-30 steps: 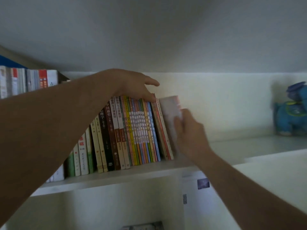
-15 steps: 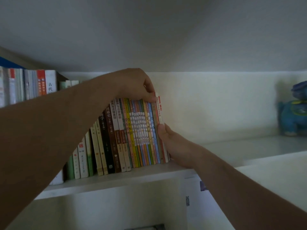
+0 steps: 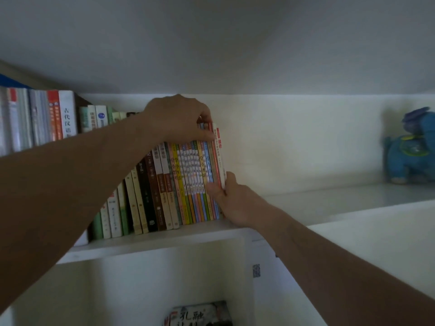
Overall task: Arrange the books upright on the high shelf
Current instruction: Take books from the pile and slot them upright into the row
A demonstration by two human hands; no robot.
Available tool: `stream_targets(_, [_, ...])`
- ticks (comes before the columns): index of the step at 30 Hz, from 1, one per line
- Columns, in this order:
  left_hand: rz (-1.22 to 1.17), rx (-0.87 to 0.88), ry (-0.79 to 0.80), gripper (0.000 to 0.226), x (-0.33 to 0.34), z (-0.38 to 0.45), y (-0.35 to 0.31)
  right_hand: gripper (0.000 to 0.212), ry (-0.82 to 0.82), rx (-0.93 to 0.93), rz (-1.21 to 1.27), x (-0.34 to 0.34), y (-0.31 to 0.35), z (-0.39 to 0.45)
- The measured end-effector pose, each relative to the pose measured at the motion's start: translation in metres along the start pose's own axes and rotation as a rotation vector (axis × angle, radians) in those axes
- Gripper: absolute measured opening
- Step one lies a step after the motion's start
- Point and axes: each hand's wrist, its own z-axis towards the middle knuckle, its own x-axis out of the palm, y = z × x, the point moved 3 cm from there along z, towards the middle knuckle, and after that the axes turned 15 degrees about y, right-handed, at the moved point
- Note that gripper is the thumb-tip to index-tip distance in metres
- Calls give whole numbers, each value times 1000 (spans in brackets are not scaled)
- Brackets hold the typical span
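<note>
A row of thin colourful books [image 3: 188,180] stands upright on the high white shelf [image 3: 164,240]. At its right end is a white book with a red-topped spine [image 3: 220,156], standing upright against the row. My left hand [image 3: 179,118] curls over the tops of the rightmost books and grips them. My right hand [image 3: 237,201] holds the lower part of the white end book, thumb across the spines and fingers hidden behind its right cover.
Taller books [image 3: 40,118] stand further left, partly behind my left forearm. A blue plush toy [image 3: 409,151] sits on the shelf at far right, with bare shelf between it and the row. A book [image 3: 200,316] lies in the compartment below.
The white book, held tilted at the row's end a second ago, now stands upright against it. My right hand dropped to its lower part, and my left hand closed over the book tops.
</note>
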Motion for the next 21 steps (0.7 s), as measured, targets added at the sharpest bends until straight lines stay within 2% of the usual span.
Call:
stream_targets(3, [155,-54,-98,58,10,-8,-2,47,3,79,-282,-2,-6,-15])
stream_targets(6, [171,-63,-152,75,37,-19,1,47,-137,-5,-608,-4,-17,-47])
stream_targets(8, [-38,52,-245,86,62,-47,-20,42,-181,-101,-739,0,-35,-79])
stream_targets(10, [-429,207,-362,75,90,-89,-65,54,-210,-153,-746,9,-61,-117])
stream_targets(12, [-650,385,-376,57,121,-137,-124,57,-231,-182,-651,20,-86,-154])
stream_targets(14, [-746,567,-300,39,166,-169,-183,49,-214,-124,-509,34,-120,-196])
stream_targets(16, [-886,602,-94,27,229,-180,-232,49,-174,37,-402,47,-168,-239])
stream_targets(19, [-1027,516,226,25,326,-182,-296,48,-101,474,-239,64,-252,-304])
stream_targets(21, [-1061,513,369,25,374,-184,-340,48,-44,734,-213,78,-314,-346])
